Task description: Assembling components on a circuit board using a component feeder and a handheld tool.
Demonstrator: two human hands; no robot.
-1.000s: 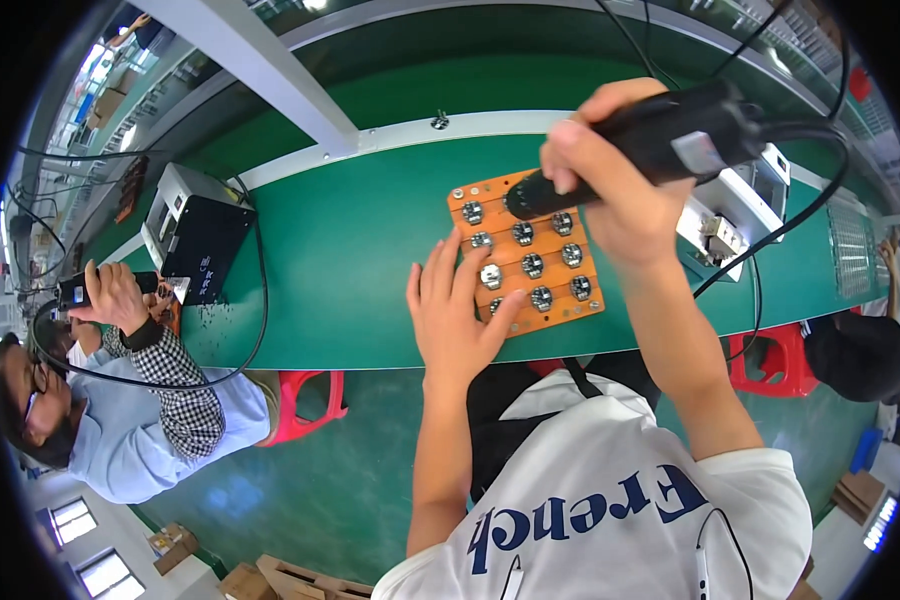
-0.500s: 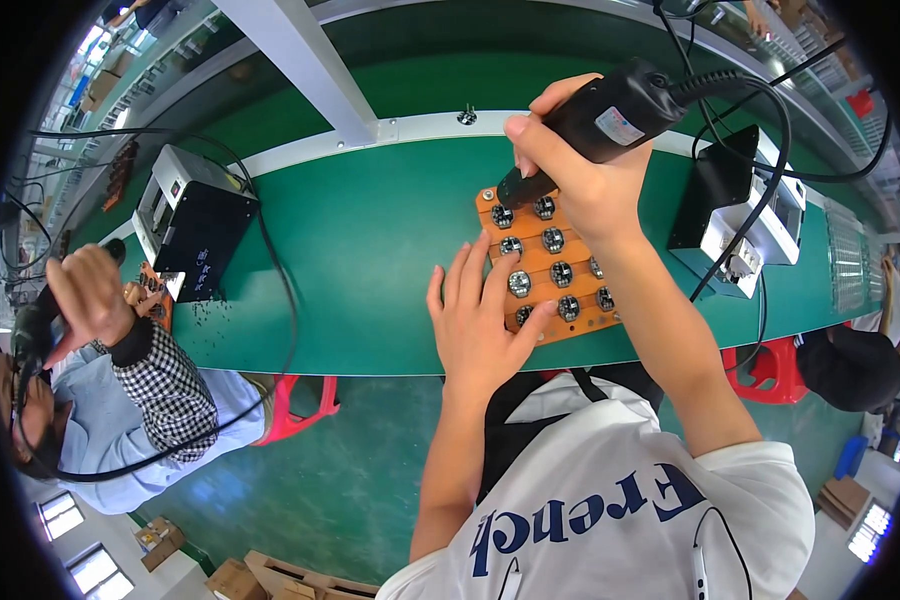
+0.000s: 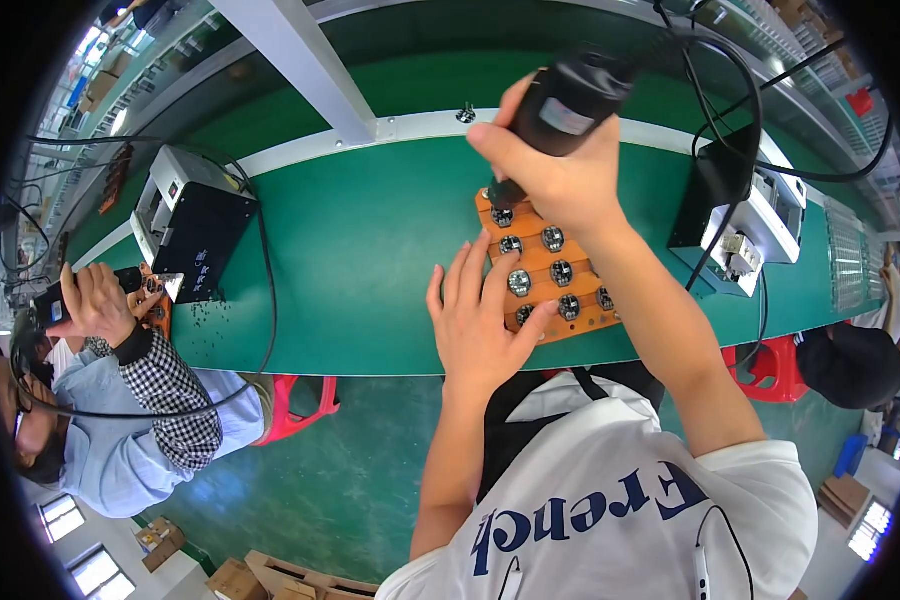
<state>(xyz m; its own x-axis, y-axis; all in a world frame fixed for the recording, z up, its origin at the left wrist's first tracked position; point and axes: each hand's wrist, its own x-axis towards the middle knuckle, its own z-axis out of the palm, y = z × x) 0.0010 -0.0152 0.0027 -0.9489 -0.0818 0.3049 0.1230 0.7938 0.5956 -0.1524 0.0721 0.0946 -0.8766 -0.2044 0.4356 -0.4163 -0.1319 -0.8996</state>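
Note:
My right hand (image 3: 560,175) is closed around a black electric screwdriver (image 3: 575,95) with a cable at its top end. Its lower end comes down at the far left corner of an orange fixture plate (image 3: 545,262), over one of the small round parts (image 3: 502,217). Whether the bit touches that part cannot be made out. Rows of these black-and-silver parts sit in the plate, and my right hand and forearm hide some of them. My left hand (image 3: 482,315) lies spread on the plate's left side, holding nothing.
A black-and-white machine (image 3: 195,225) stands on the green bench (image 3: 370,260) at left, small dark screws scattered beside it. Another machine (image 3: 735,220) is at right, with cables hanging nearby. At far left a co-worker's hand (image 3: 100,305) holds a similar tool. A metal post (image 3: 300,65) rises behind.
My right hand has shifted left with the screwdriver, which now stands more upright. My left hand and the plate have stayed put. The co-worker's raised hand and tool have moved.

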